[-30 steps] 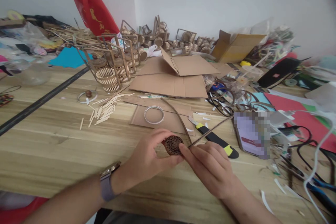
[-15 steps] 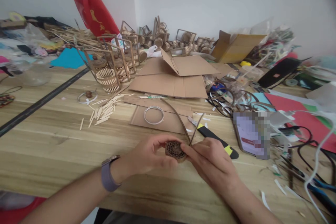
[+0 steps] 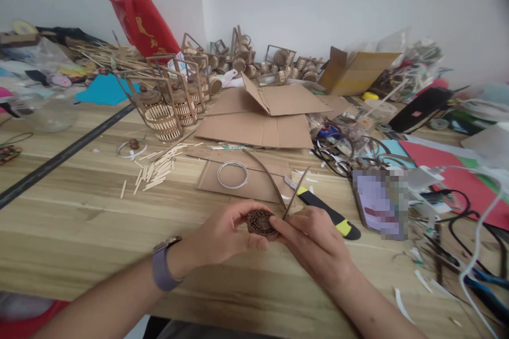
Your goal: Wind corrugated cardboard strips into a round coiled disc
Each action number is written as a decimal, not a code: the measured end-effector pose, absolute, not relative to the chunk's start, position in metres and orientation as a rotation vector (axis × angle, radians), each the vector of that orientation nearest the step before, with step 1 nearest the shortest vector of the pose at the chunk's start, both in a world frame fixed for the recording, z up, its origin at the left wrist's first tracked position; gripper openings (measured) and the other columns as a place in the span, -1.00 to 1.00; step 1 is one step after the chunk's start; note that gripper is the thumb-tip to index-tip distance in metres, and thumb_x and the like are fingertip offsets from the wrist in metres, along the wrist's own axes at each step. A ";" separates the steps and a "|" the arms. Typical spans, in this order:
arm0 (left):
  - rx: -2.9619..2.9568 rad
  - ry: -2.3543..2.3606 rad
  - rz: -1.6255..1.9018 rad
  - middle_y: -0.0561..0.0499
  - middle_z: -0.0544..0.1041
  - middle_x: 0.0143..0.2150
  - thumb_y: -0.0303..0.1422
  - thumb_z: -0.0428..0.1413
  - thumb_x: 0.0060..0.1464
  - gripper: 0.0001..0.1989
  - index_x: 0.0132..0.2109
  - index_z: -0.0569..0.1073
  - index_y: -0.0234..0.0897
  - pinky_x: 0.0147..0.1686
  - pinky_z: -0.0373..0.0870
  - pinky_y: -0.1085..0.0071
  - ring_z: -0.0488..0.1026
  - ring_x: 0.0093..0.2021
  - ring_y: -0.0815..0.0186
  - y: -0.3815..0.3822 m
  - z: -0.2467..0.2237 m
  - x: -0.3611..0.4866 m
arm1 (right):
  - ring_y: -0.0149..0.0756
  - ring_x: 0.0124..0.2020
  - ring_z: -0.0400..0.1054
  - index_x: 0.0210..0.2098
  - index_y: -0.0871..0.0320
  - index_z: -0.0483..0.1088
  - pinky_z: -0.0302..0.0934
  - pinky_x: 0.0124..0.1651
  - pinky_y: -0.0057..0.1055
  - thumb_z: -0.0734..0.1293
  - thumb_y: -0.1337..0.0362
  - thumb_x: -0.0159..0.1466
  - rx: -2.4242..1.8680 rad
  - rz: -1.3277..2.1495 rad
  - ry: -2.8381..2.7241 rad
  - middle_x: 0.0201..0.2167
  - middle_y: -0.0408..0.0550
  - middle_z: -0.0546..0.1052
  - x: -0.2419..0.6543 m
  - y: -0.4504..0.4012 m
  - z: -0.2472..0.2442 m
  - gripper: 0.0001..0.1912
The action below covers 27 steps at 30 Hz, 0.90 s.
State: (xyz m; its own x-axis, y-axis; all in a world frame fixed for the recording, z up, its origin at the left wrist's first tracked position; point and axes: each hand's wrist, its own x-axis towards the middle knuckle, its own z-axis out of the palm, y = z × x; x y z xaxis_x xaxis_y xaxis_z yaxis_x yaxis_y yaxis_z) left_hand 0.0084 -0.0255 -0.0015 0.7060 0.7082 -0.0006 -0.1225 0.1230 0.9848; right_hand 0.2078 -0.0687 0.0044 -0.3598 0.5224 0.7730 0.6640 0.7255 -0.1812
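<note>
A small round brown piece with an openwork, honeycomb-like face (image 3: 261,222) is held between both hands above the wooden table. My left hand (image 3: 233,230) curls round its left side, thumb below and fingers above. My right hand (image 3: 314,233) pinches its right edge, with the index fingertip on the face. Two thin brown strips rise from beside the right fingers: a long curved one (image 3: 265,172) leaning left and a shorter one (image 3: 297,190) leaning right. A white ring (image 3: 233,175) lies on cardboard beyond the hands. A black and yellow cutter (image 3: 324,209) lies beyond my right hand.
Small wooden sticks (image 3: 157,169) lie scattered at the left, near slatted baskets with handles (image 3: 162,119). Cardboard sheets (image 3: 254,128) lie behind. At the right are a phone (image 3: 376,204), a white cable (image 3: 473,254), blue-handled pliers (image 3: 487,294) and coiled dark strips (image 3: 336,151).
The round piece has shifted slightly left and tipped, its face a little flatter to view. Both hands keep hold of it, the left thumb now closer to its lower edge.
</note>
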 end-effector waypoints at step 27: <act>1.724 0.765 0.717 -0.01 0.52 -0.23 -0.23 0.29 -0.03 -0.65 -0.11 0.52 -0.30 -0.20 0.37 0.38 0.45 -0.22 0.25 -0.025 0.002 0.009 | -0.33 -0.36 0.41 0.08 0.20 0.37 0.25 -0.27 -0.34 0.15 0.43 0.43 -0.841 -0.263 -2.258 -0.38 -0.08 0.55 0.216 -0.068 -0.001 -0.70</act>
